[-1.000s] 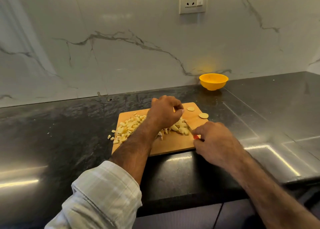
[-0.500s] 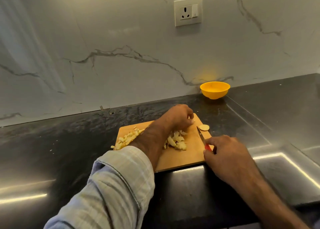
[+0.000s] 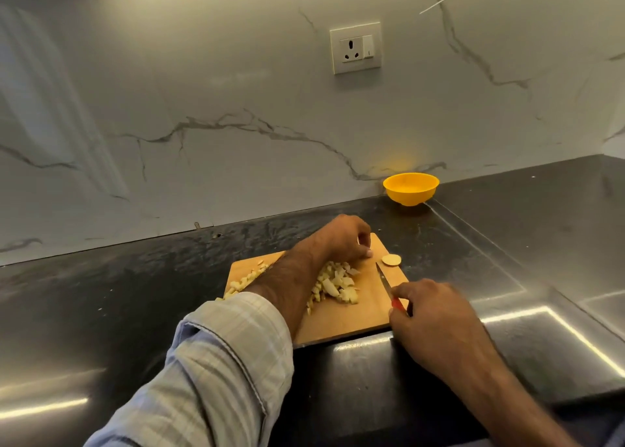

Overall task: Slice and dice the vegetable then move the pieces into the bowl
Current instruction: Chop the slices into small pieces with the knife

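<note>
White marble-veined wall (image 3: pixel 203 91) fills the upper frame; a socket plate (image 3: pixel 356 48) sits upper centre. Dark glossy surface (image 3: pixel 101 294) below.

Lower left: light plaid sleeve (image 3: pixel 209 372) runs up to the left hand (image 3: pixel 338 238), centre frame, over the far end of the wooden cutting board (image 3: pixel 345 318). Its fingers are curled downward, tips at the board near a pale piece; whether they pinch anything cannot be told. Diced vegetable pieces (image 3: pixel 334 286) lie in a heap on the board, just under and right of the left forearm; a smaller scatter (image 3: pixel 241 279) sits at the board's left end, some at its edge. One round slice (image 3: pixel 391 260) lies flat near the board's right far corner, apart from the heap.

Right of centre: the right hand (image 3: pixel 436 321) grips a red-handled knife (image 3: pixel 385 282), fingers wrapped round the handle, blade pointing away toward the slice, tip just short of it.

Yellow bowl (image 3: pixel 411 188) stands against the wall, upper right of the board, well apart from it.

Versus 0.5 s ago: camera tilted up; hands, knife and slice sit much as before.
</note>
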Action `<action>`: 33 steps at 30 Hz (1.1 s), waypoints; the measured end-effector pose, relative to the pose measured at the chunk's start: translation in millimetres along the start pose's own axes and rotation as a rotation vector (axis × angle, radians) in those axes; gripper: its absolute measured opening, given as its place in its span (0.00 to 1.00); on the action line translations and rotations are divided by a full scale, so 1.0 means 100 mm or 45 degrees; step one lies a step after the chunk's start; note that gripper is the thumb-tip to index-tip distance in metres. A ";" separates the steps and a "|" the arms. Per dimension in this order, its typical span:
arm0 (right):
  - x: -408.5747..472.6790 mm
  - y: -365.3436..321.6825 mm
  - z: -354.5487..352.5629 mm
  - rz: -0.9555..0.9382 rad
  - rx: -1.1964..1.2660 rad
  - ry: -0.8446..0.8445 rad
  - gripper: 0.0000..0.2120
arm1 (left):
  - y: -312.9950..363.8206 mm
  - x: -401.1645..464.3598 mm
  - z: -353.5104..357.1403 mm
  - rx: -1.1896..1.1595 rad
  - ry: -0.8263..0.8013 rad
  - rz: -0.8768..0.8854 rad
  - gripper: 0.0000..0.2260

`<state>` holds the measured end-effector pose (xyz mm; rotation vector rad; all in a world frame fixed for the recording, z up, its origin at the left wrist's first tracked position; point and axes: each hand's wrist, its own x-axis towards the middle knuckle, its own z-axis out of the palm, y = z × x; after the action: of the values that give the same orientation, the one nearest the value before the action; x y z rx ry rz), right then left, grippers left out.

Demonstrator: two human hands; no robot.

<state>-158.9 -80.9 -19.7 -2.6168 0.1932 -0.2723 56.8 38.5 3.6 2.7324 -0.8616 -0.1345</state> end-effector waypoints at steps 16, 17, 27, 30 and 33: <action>0.04 -0.05 -0.13 0.146 -0.058 -0.113 0.19 | 0.16 -0.46 0.01 -0.122 0.063 0.037 0.07; 0.03 -0.06 -0.13 0.152 -0.065 -0.128 0.19 | 0.17 -0.51 0.02 -0.121 0.024 0.055 0.07; 0.07 -0.23 -0.03 0.110 -0.186 -0.019 0.17 | 0.09 -0.64 0.18 -0.197 0.166 -0.076 0.10; 0.11 -0.27 0.00 0.101 -0.218 -0.068 0.14 | 0.07 -0.57 0.25 -0.158 0.175 -0.047 0.07; 0.16 -0.34 -0.01 0.090 -0.316 -0.138 0.09 | 0.06 -0.53 0.23 -0.084 0.166 -0.055 0.06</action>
<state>-141.0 -54.9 0.2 -2.8531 0.2985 -0.0861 5.9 58.8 -16.6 2.6651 -0.7487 0.0070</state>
